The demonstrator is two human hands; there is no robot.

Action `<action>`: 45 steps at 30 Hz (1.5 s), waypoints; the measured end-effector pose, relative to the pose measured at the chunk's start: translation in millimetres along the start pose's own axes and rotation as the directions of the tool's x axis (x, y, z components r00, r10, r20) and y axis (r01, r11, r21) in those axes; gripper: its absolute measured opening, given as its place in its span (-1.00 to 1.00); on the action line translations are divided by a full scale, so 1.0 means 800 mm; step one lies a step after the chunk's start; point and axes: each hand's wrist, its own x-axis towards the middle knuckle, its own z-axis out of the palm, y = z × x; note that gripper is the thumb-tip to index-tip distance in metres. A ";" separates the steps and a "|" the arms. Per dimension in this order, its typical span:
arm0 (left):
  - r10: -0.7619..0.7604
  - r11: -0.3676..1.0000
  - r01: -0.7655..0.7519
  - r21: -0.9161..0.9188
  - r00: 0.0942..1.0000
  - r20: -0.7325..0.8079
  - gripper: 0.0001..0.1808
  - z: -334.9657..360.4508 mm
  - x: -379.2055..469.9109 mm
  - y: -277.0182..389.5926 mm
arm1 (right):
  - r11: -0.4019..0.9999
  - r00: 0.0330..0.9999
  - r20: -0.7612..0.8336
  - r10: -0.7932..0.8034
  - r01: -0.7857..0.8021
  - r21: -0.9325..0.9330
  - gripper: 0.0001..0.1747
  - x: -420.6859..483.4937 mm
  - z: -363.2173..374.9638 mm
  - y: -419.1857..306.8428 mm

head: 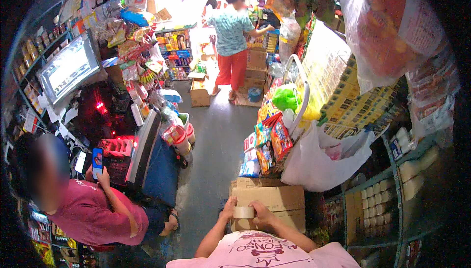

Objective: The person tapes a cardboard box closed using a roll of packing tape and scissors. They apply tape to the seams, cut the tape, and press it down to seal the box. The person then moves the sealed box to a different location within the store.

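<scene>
Between my two hands is a roll of packing tape, pale tan in colour. My left hand grips its left side, and my right hand has its fingers on the right side. Behind and below the roll lies a cardboard box with its top facing up. A seam crosses the box near my right wrist. Whether the tape roll touches the box cannot be made out.
A white plastic bag and a basket of snack packets stand just beyond the box. At left, a seated person holds a phone by a counter. Another person stands down the aisle. Shelving rises at right.
</scene>
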 end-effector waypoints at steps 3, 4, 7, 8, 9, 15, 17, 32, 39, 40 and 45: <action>0.021 0.999 -0.019 0.042 0.998 -0.063 -0.21 0.001 0.006 0.006 | 0.999 0.998 0.051 0.040 -0.041 0.019 -0.43 0.001 -0.006 0.007; -0.032 0.997 0.033 0.073 0.999 -0.006 -0.20 -0.003 0.004 0.010 | 0.999 0.997 0.061 0.045 -0.046 0.006 -0.43 0.000 -0.008 0.011; 0.069 0.938 -0.047 0.343 0.996 -0.050 -0.21 -0.001 -0.009 0.025 | 0.998 0.994 0.090 0.055 -0.053 -0.024 -0.39 -0.002 -0.012 0.023; 0.038 0.942 -0.009 0.335 0.996 -0.081 -0.21 0.000 -0.012 0.031 | 0.998 0.993 0.102 0.063 -0.060 -0.033 -0.38 -0.003 -0.014 0.026; 0.035 0.951 0.002 0.308 0.993 -0.113 -0.22 0.005 -0.017 0.034 | 0.989 0.979 0.147 0.142 -0.133 -0.066 -0.36 -0.005 -0.016 0.029; 0.133 0.989 -0.119 0.084 0.972 -0.194 -0.25 0.028 -0.031 0.021 | 0.989 0.985 0.116 0.129 -0.136 0.051 -0.39 -0.012 -0.013 0.026; 0.135 0.979 -0.086 0.186 0.953 -0.270 -0.32 0.027 -0.029 0.007 | 0.999 0.999 0.014 0.043 -0.043 -0.023 -0.41 -0.013 -0.004 0.024; 0.205 0.963 -0.177 0.203 0.971 -0.126 -0.25 0.021 -0.057 0.055 | 0.997 0.993 -0.096 0.073 -0.075 -0.016 -0.47 -0.017 0.004 0.013; 0.141 0.967 -0.097 0.237 0.974 -0.179 -0.27 0.030 -0.068 0.084 | 0.998 0.997 -0.069 0.048 -0.045 0.042 -0.44 -0.013 0.002 0.020; 0.127 0.967 -0.083 0.239 0.976 -0.174 -0.26 0.030 -0.071 0.087 | 0.997 0.996 -0.071 0.048 -0.044 0.060 -0.44 -0.014 0.004 0.022; 0.139 0.941 -0.067 0.332 0.970 -0.198 -0.21 0.035 -0.078 0.103 | 0.999 0.985 -0.174 -0.013 0.019 0.033 -0.44 -0.014 0.014 0.031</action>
